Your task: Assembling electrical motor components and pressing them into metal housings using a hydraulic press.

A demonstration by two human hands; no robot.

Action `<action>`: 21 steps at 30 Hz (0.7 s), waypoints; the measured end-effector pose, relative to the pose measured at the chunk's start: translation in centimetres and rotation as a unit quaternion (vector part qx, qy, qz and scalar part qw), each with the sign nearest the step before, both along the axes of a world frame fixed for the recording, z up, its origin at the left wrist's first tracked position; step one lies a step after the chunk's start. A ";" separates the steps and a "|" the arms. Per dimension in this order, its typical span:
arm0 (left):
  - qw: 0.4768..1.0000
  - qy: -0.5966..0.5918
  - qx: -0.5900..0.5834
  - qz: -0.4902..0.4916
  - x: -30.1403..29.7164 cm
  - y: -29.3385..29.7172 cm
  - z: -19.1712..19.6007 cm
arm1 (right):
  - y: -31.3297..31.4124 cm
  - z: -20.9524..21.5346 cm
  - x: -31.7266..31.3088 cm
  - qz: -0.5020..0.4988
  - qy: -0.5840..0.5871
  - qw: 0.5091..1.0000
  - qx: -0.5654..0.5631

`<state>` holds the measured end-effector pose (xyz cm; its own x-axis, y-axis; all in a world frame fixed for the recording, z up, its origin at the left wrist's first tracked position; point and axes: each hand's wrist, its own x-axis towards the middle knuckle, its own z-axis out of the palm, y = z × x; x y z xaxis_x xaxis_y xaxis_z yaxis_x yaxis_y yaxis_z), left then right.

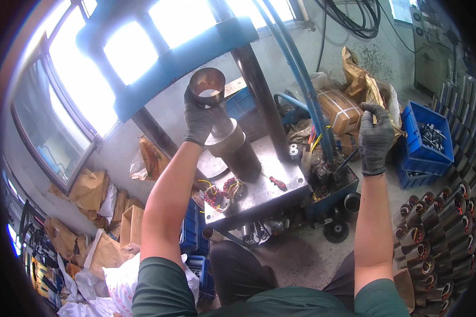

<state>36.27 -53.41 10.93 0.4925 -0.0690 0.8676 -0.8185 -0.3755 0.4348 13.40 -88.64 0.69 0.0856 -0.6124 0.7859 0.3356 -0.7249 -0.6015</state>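
My left hand (198, 120), in a grey glove, grips a short open metal tube (207, 83) and holds it up under the blue press frame. Just below it stands a stepped metal cylinder (238, 150) on the steel press table (288, 164). My right hand (375, 138), also gloved, is raised at the right with its fingers curled in. What it holds, if anything, is hidden. A dark lever (349, 157) ends beside its wrist. A wound coil ring (222, 195) with red and yellow wires and a red-handled screwdriver (277, 183) lie on the table.
Steel posts (259, 84) carry the press's blue crosshead (185, 58). Blue bins (428, 134) with metal parts and rows of stacked tubes (428, 227) stand right. Blue hoses (307, 79) run down behind the table. Cartons and bags (108, 253) pile up left.
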 end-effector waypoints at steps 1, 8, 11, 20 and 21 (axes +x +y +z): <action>0.999 0.035 -0.001 -0.024 0.5 0.1 0.3 | -0.1 0.1 -0.1 0.014 0.019 1.000 0.008; 0.995 0.053 0.027 0.074 3.5 1.5 2.2 | -0.8 0.9 -1.0 0.024 0.034 0.997 -0.072; 0.993 0.102 -0.048 0.034 5.0 2.0 3.1 | -0.6 1.5 -1.4 0.105 0.021 0.994 -0.013; 0.963 0.227 -0.137 -0.034 6.2 2.2 2.2 | -0.1 2.7 -4.2 0.126 0.216 0.968 -0.039; 0.968 0.213 -0.133 -0.026 6.6 2.2 2.0 | -0.2 2.6 -4.2 0.127 0.218 0.967 -0.040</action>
<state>42.83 -51.16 12.96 0.8117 0.0934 0.5766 -0.5581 -0.1670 0.8128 9.20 -88.89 3.31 0.5585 -0.4670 0.6856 0.2358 -0.7030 -0.6709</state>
